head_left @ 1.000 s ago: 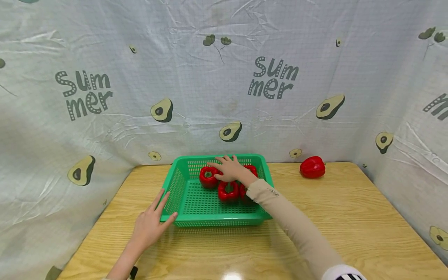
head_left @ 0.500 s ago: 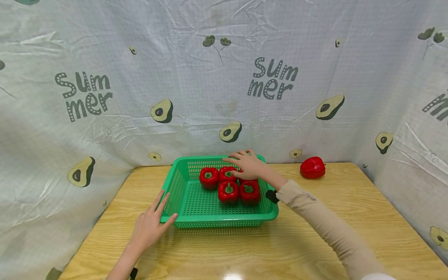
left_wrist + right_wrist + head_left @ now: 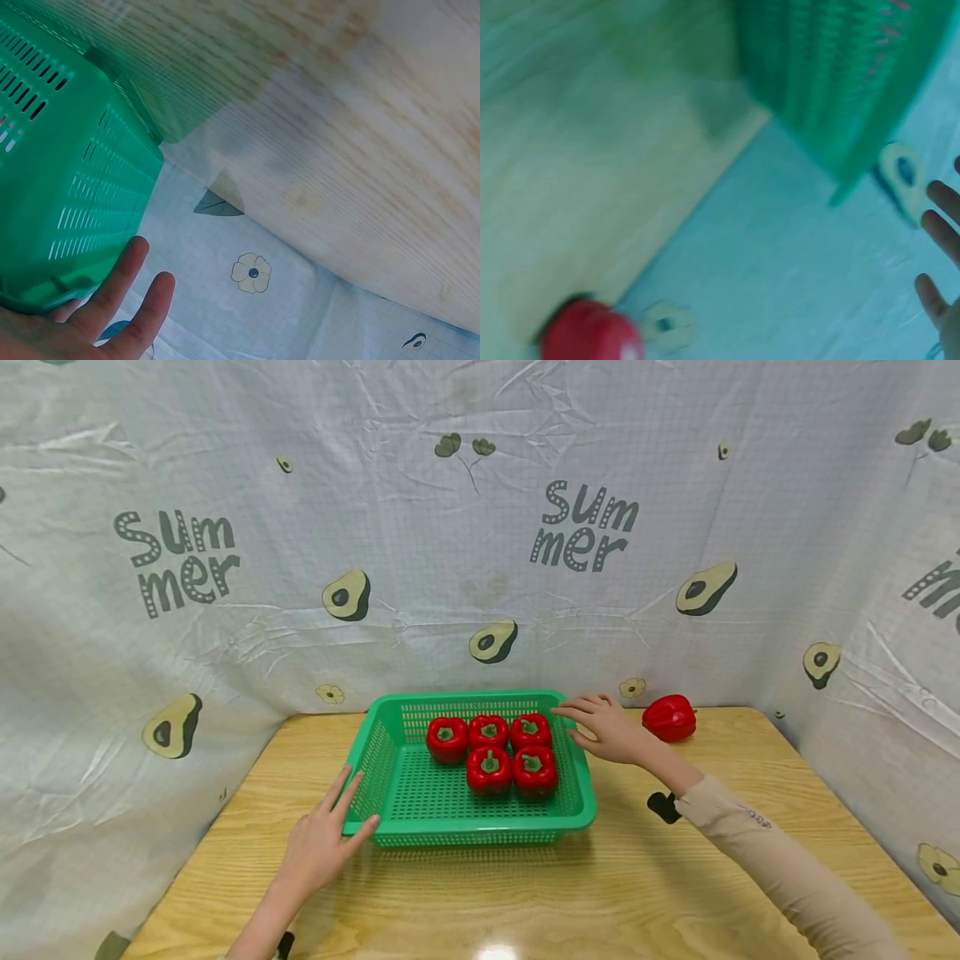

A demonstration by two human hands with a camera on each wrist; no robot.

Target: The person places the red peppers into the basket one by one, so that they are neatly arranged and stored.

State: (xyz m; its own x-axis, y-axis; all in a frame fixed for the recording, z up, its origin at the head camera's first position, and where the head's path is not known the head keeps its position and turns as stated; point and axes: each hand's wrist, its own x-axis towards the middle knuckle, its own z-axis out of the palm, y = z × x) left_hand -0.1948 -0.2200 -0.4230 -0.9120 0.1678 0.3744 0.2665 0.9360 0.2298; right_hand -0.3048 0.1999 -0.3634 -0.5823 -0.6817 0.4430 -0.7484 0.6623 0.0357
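Note:
A green plastic basket (image 3: 480, 827) holds several red bell peppers, stems up, in its right half and back middle. My left hand (image 3: 321, 839) rests on the basket's front left rim, fingers straight and spread; the left wrist view shows its fingers (image 3: 150, 307) beside the basket wall. My right hand (image 3: 609, 732) is over the basket's back right edge with nothing in it, fingers extended. Right of it, a single red bell pepper (image 3: 669, 718) lies on its side on the table, also seen blurred as a red pepper (image 3: 591, 334) in the right wrist view.
The basket stands on a wood-grain table (image 3: 480, 902). Behind and at both sides hangs a pale cloth (image 3: 420, 568) printed with avocados and lettering, close to the table's back edge.
My right hand has moved from above the peppers rightward to the basket's right edge, uncovering the back peppers. The left hand has stayed on the rim.

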